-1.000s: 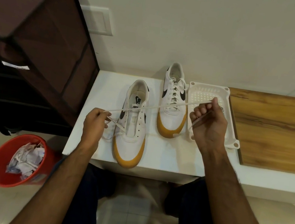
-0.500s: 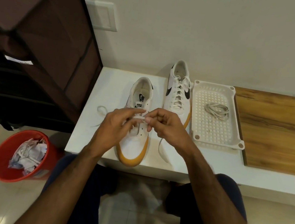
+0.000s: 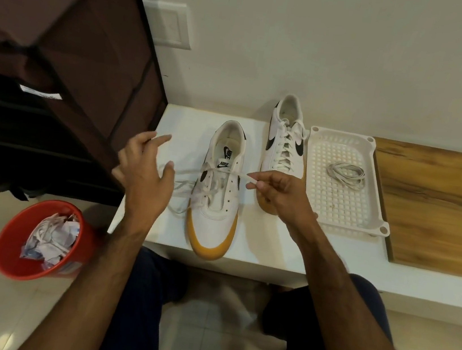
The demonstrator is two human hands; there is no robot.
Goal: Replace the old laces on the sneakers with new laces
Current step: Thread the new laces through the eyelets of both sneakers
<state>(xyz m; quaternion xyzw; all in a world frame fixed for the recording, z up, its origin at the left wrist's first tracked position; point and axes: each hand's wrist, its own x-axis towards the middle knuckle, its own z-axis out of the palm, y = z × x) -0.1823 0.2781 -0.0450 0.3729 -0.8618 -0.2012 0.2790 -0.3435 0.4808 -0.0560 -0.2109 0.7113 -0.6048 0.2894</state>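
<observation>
Both hands, joined over the near sneaker (image 3: 216,193) half a second ago, are now drawn apart. At nine o'clock of the shoe, the left hand (image 3: 143,170) is raised with fingers spread, a strand of the lace (image 3: 187,172) running by them; whether it is gripped cannot be told. At three o'clock, the lace's other end is pinched by the right hand (image 3: 276,191). A coiled lace (image 3: 345,174) lies in the white tray (image 3: 336,222), beside the far sneaker (image 3: 286,141).

Bare table (image 3: 184,120) lies open left of the near sneaker (image 3: 216,199); a cabinet (image 3: 96,67) walls that side, the tray (image 3: 344,184) crowds the right.
</observation>
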